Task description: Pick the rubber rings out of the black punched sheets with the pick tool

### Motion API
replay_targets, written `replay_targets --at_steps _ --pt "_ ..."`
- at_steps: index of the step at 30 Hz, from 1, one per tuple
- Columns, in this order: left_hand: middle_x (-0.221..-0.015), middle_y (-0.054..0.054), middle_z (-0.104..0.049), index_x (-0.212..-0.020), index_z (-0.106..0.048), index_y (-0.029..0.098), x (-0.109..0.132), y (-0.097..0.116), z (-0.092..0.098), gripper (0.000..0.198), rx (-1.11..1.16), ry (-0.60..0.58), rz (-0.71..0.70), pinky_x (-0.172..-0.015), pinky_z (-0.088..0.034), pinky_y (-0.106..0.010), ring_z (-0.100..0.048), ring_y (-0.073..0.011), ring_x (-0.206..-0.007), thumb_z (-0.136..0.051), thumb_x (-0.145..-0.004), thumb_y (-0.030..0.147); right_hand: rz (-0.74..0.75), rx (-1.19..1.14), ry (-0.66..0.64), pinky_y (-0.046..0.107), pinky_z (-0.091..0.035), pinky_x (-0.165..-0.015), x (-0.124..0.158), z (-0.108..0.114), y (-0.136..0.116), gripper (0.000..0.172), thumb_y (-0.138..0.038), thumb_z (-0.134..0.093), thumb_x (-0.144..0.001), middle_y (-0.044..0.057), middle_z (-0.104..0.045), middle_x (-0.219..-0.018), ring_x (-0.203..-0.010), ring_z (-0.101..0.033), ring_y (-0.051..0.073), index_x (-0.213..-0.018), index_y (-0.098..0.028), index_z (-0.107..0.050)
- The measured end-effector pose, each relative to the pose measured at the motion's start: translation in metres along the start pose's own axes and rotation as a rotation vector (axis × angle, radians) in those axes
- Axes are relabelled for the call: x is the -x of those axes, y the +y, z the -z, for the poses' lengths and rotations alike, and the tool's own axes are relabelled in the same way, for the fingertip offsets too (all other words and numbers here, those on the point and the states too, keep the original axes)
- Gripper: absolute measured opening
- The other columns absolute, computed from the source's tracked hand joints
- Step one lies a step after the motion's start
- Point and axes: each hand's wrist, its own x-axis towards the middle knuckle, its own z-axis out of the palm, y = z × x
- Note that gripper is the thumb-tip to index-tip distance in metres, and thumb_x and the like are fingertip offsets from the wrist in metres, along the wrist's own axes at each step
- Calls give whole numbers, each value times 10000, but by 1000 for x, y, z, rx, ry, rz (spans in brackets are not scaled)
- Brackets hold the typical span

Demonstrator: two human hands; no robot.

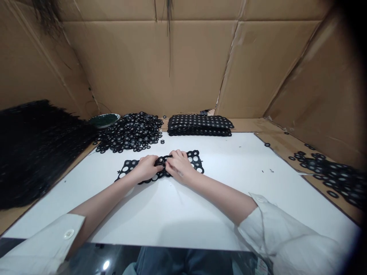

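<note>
- A worker's left hand and right hand meet over a black ring mat, both with curled fingers pinching its middle; what lies between the fingertips is too small to tell.
- The mat, of joined large and small rings, rests on a white board, its ends showing outside each hand; it looks largely assembled, though whether its middle is finished cannot be told.
- Straight beyond the right hand, a stack of ring mats appears to be completed work.
- Plenty of pieces remain unjoined: a heap of loose rings beyond the left hand, more scattered rings well right of the right hand.
- Far left of the left hand, dark strands lie massed near a bowl.
</note>
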Motion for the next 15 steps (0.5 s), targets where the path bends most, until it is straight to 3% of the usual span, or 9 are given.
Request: replay_targets --at_steps 5,9,12,15 --pt "-797 -65 -578 -727 -468 197 -4 -9 7 194 -107 -23 -126 -648 -389 -316 -538 -244 -789 -446 -729 390 3 -128 -54 342 -289 -827 -4 5 6 248 -243 -387 -840 60 -520 -861 -895 -411 180 -639 -177 -517" --pt "-774 -77 -546 -748 -442 189 -4 -9 7 122 -209 66 -262 -735 -356 -362 -512 -259 -805 -417 -762 308 -159 -406 -149 310 -308 -857 -7 10 14 309 -166 -402 -791 15 -564 -875 -911 -441 152 -487 -177 -456" --pt "-706 -58 -522 -735 -407 196 -4 -9 7 106 -176 59 -289 -710 -351 -354 -505 -239 -740 -403 -774 294 -200 -478 -169 311 -312 -880 -7 14 14 331 -126 -394 -763 5 -569 -913 -945 -442 156 -445 -184 -462" --pt "-713 -39 -513 -723 -375 205 -4 -11 12 142 -72 -21 -235 -620 -354 -308 -495 -206 -690 -406 -771 335 -162 -458 -155 331 -307 -892 -5 15 10 302 -143 -426 -752 11 -562 -942 -954 -438 169 -465 -189 -507"
